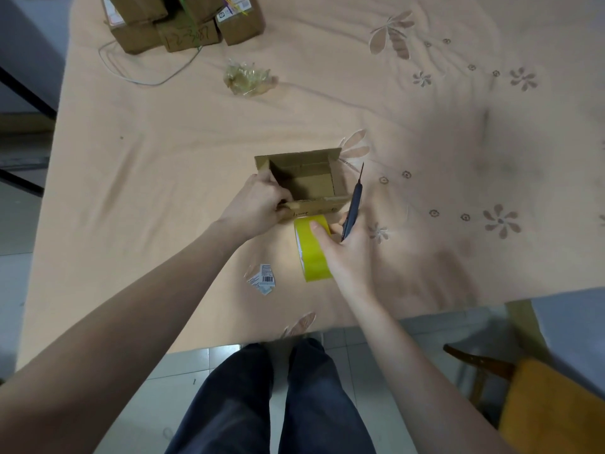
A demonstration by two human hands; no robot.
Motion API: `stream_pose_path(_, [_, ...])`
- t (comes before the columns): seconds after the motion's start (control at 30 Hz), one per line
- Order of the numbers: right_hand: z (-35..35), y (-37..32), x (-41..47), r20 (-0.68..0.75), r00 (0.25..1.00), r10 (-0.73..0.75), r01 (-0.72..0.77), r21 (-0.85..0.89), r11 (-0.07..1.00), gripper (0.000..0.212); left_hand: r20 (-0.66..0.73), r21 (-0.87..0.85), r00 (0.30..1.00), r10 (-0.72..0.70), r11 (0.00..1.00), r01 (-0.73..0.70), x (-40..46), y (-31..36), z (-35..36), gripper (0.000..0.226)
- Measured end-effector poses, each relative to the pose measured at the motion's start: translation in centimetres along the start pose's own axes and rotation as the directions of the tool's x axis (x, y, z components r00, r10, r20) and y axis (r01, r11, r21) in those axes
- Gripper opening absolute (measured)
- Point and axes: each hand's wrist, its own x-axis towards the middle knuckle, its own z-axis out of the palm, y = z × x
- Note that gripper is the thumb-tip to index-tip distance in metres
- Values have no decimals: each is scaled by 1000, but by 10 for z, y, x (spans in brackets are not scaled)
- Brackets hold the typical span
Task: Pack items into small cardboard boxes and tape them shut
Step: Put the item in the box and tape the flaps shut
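In the head view, a small open cardboard box (304, 181) sits near the middle of the frame on a peach floral cloth (163, 158) that covers the table, its flaps spread and its inside showing bare cardboard. The left hand (258, 204) grips the box's near-left corner, fingers curled over the edge of the wall. Just below the box, touching its near side, a roll of yellow tape (311, 253) stands on edge; the right hand (347, 253) holds it, thumb laid across the top of the roll and fingers wrapped round its far side. The same hand also holds a dark utility knife (353, 208), which points up the frame along the box's right wall. A torn barcode label (263, 278) lies on the cloth left of the tape. At the upper left of the frame stands a stack of taped cardboard boxes (183, 24), with a thin white cord (137, 80) looping beside it and a crumpled wad of clear tape (247, 77) lying to its lower right.
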Motion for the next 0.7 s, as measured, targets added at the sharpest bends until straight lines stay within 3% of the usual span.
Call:
stream_pose_path(0.2, [-7,-11,3,-25,1000,-16,18,56,998,37,21,69,1000,-22,997,21,1,2,-7,17])
stream_pose_path(0.4, [-14,-20,1,-36,998,-50,54,105,993,47,179,152,984,9,988,-36,-9,0,-20,40])
stream_pose_path(0.47, [-16,-23,2,-41,997,-58,63,110,992,43,95,53,995,21,998,-26,-13,9,-27,42])
stream_pose_path(0.53, [-17,-28,3,-50,997,-65,70,122,990,40,9,-180,1000,13,984,-12,-15,22,-37,42])
stream_pose_path(0.6, [-18,-33,5,-48,997,-62,69,148,987,37,-25,-381,996,89,920,-92,-18,37,-46,41])
stream_pose_path(0.7, [-21,-40,7,-51,995,-82,90,175,980,31,-71,-432,986,152,886,-167,-23,52,-53,27])
